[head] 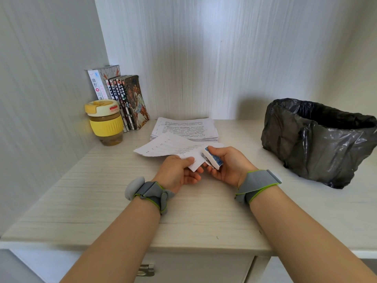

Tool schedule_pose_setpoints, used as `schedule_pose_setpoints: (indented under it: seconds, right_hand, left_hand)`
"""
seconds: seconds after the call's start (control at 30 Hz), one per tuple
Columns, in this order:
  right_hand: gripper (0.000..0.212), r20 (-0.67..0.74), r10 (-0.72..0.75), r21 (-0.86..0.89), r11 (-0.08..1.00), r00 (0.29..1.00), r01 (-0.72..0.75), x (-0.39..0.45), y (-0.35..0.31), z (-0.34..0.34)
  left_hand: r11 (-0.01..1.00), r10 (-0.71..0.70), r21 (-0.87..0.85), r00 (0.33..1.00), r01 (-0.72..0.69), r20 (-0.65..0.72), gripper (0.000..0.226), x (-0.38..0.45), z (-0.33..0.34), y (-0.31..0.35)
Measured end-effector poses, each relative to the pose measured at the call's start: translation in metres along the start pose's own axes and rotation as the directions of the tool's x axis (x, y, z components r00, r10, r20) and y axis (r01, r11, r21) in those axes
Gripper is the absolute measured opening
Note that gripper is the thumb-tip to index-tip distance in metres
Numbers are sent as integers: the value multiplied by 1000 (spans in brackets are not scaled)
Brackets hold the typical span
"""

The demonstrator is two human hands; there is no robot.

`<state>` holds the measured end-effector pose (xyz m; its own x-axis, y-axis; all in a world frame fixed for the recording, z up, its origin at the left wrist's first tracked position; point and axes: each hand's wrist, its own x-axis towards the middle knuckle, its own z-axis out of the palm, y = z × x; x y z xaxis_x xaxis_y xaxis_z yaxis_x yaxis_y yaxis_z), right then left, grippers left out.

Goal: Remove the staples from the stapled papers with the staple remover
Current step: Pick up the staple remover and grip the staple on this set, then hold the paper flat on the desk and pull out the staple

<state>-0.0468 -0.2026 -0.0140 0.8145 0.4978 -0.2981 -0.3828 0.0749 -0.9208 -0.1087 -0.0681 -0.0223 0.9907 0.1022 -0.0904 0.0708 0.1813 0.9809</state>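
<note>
My left hand (179,172) pinches the near corner of a stapled set of printed papers (167,149), lifted a little above the desk. My right hand (228,166) grips a small white and blue staple remover (212,158), its metal jaws against the corner of the papers between my two hands. The staple itself is too small to make out. Behind them a thick stack of printed papers (185,128) lies flat on the desk. Both wrists wear grey bands.
A yellow-lidded cup (105,122) and a row of upright books (124,99) stand at the back left. A bin lined with a black bag (318,139) sits at the right. The pale wooden desk (122,201) ends at a front edge near me, above a drawer.
</note>
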Motion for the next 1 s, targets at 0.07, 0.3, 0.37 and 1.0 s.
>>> schedule_pose_setpoints:
  seconds: [0.07, 0.3, 0.37, 1.0]
  right_hand:
    - [19, -14, -2, 10, 1000, 1000, 3, 0, 0, 0]
    - [19, -55, 6, 3, 1000, 998, -6, 0, -1, -2]
    - [19, -66, 8, 6, 1000, 998, -8, 0, -1, -2]
    - [14, -40, 83, -283, 955, 996, -91, -7, -1, 4]
  left_hand:
    - [1000, 1, -3, 1000, -1, -1, 26, 0, 0, 0]
    - [999, -33, -46, 983, 25, -183, 43, 3, -1, 1]
    - [998, 64, 43, 952, -53, -298, 52, 4, -2, 0]
    - [853, 367, 436, 923, -287, -112, 20, 8, -2, -10]
